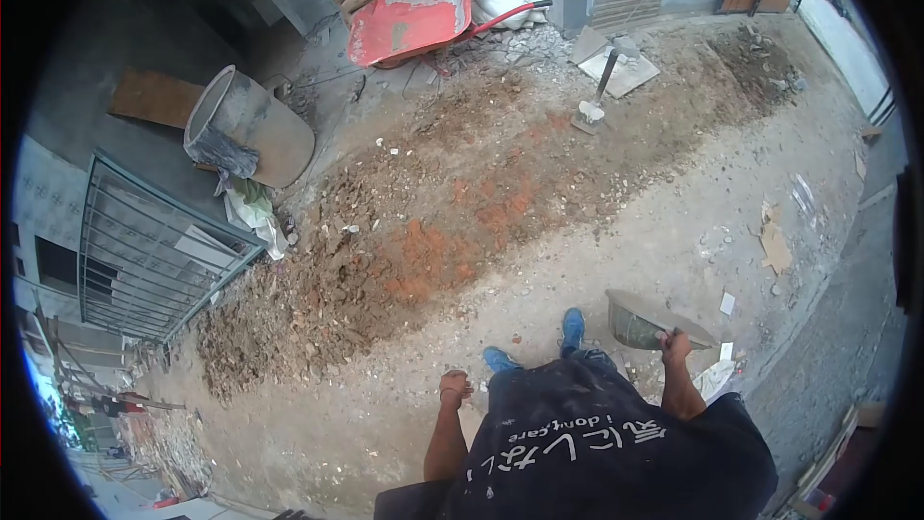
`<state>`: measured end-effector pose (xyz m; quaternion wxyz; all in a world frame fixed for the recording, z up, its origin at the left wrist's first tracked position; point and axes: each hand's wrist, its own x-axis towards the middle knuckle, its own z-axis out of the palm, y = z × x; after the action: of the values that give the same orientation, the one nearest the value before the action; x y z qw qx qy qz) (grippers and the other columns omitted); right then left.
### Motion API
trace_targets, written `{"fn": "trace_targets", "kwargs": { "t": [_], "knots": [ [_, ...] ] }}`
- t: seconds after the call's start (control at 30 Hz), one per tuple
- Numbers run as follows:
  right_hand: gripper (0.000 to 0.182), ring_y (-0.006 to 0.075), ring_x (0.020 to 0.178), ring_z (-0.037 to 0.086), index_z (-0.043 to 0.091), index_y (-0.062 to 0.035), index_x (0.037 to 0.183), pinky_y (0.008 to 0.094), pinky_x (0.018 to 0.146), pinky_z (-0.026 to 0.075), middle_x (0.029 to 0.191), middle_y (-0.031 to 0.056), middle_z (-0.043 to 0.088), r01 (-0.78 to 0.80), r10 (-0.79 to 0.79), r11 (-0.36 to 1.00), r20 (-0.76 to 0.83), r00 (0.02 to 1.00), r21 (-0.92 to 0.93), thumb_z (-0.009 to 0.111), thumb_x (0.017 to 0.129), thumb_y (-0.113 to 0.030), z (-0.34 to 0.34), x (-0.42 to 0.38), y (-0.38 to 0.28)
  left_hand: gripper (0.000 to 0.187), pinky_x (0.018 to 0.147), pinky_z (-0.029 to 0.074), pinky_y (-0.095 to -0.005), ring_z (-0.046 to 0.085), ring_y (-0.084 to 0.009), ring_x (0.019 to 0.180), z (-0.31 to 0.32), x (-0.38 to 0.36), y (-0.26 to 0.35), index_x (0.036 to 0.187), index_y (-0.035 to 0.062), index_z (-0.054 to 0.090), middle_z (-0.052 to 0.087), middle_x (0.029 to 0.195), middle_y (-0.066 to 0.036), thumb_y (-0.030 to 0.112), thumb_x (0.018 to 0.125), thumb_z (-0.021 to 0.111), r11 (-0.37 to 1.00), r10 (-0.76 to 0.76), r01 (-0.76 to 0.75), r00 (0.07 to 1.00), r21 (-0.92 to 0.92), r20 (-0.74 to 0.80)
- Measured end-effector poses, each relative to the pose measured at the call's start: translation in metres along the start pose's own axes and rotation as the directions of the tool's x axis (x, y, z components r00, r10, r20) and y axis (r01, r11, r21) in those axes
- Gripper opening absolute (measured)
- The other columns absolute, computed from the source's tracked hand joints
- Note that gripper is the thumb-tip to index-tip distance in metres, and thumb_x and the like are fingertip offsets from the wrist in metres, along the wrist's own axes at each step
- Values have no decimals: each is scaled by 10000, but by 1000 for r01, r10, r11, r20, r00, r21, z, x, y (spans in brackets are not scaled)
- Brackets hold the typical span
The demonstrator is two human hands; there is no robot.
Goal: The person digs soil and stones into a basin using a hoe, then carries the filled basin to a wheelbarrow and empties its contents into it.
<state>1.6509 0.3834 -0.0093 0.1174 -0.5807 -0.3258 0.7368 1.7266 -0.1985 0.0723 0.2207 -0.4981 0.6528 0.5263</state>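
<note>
At the lower right, my right hand grips the rim of a grey-green mortar tub, which hangs tilted beside my right leg. My left hand is by my left side with its fingers curled in, and nothing shows in it. Both blue shoes stand on the pale, dusty concrete ground. A strip of broken soil and orange rubble runs in front of my feet.
Ahead lie a red wheelbarrow and a long-handled tool with a flat blade. To the left stand a large grey barrel and a leaning metal grille. Torn cardboard lies at right.
</note>
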Motion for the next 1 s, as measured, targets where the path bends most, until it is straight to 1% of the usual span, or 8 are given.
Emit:
{"fn": "trace_targets", "kwargs": {
  "t": [0.07,0.13,0.27,0.43,0.57,0.73,0.8,1.0],
  "knots": [
    [164,111,503,446,558,-8,998,256,457,447,837,147,637,-45,45,997,9,999,-56,548,909,-146,17,-4,-8,186,455,516,-321,642,-212,543,29,-8,22,1009,79,636,640,750,-110,153,866,543,994,109,-109,994,15,-2],
    [211,107,501,419,548,-24,1020,276,519,463,896,154,647,-128,150,984,183,972,-127,542,927,-213,41,-11,-14,179,455,514,-307,635,-191,533,62,-19,48,1013,90,643,643,753,-103,167,877,554,990,140,-140,989,8,38],
    [224,99,543,450,533,-60,1049,262,576,486,873,109,644,-167,237,951,270,933,-259,532,941,-256,94,-24,-11,195,466,518,-298,642,-170,564,118,-50,81,1047,93,632,646,763,-86,177,883,570,970,234,-241,964,39,126],
    [209,102,546,459,540,-58,1020,269,582,491,801,82,625,-133,266,916,325,908,-379,531,941,-251,126,-24,-16,221,481,524,-294,646,-175,586,132,-53,43,1076,92,622,644,776,-86,177,877,578,957,257,-271,958,107,130],
    [196,126,546,450,525,-57,1035,309,572,493,806,106,605,-94,236,901,297,925,-423,542,920,-214,125,17,-16,202,486,526,-332,648,-218,583,106,-57,-20,1044,80,619,644,801,-110,163,866,570,1000,15,-15,1000,-20,-21],
    [203,122,535,471,545,-56,949,288,542,510,701,65,545,-99,220,898,245,944,-429,556,912,-255,119,28,-34,219,480,519,-347,650,-268,591,86,-86,-80,1061,51,605,651,845,-164,139,877,526,982,-120,100,985,-161,-125],
    [209,128,532,471,544,-53,949,292,526,511,700,69,545,-126,237,901,227,945,-415,563,906,-257,117,38,-35,255,508,553,-357,674,-274,622,88,-97,-92,1078,17,611,665,864,-181,128,858,543,947,-271,233,949,-219,-161],
    [179,155,540,494,498,-58,955,293,469,485,691,79,534,122,39,863,306,951,-490,586,889,-199,113,51,-37,263,517,559,-369,679,-276,634,110,-98,-81,1084,15,607,670,869,-170,136,857,553,961,-246,231,966,-152,-82]
  ]
}}
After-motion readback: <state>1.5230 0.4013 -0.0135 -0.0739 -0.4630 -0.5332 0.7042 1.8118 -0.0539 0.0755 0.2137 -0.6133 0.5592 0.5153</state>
